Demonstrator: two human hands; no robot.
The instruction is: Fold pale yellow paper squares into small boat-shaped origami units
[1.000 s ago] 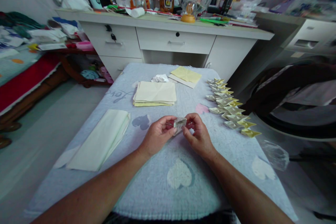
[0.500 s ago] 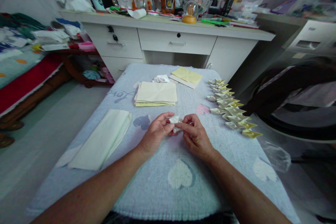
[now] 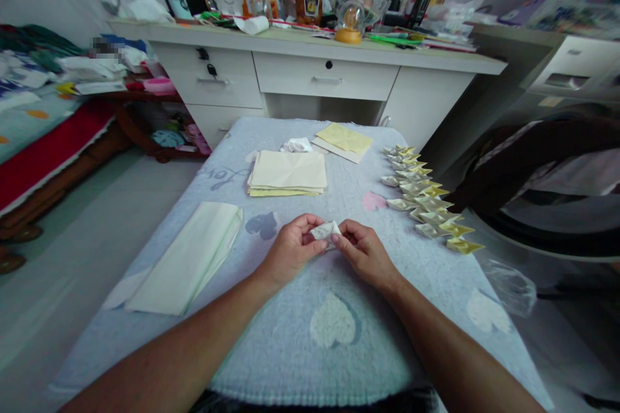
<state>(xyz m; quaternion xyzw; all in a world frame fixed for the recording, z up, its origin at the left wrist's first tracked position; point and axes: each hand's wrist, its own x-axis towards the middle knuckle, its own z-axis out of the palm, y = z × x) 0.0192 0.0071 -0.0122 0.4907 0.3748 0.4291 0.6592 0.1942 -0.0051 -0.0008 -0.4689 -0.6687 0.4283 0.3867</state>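
A small folded white paper boat (image 3: 325,230) is held between my two hands above the cloth-covered table (image 3: 271,348). My left hand (image 3: 294,246) pinches its left end between thumb and fingers. At its right end, my right hand (image 3: 364,250) grips the paper with thumb and forefinger. Just beyond my hands lies a stack of cream and yellow paper sheets (image 3: 289,171). Off to the right stand rows of folded paper boats (image 3: 431,203), some white and some yellow.
A long folded pale sheet (image 3: 188,258) lies on the left. Farther back are yellow paper (image 3: 345,137) and a crumpled white tissue (image 3: 297,145). A cluttered white desk (image 3: 324,45) stands behind the table, a front-loading washing machine (image 3: 571,77) at the right.
The paper boat has been turned in my hands and shows a flatter side. My right fingers have shifted from across its front to its right end.
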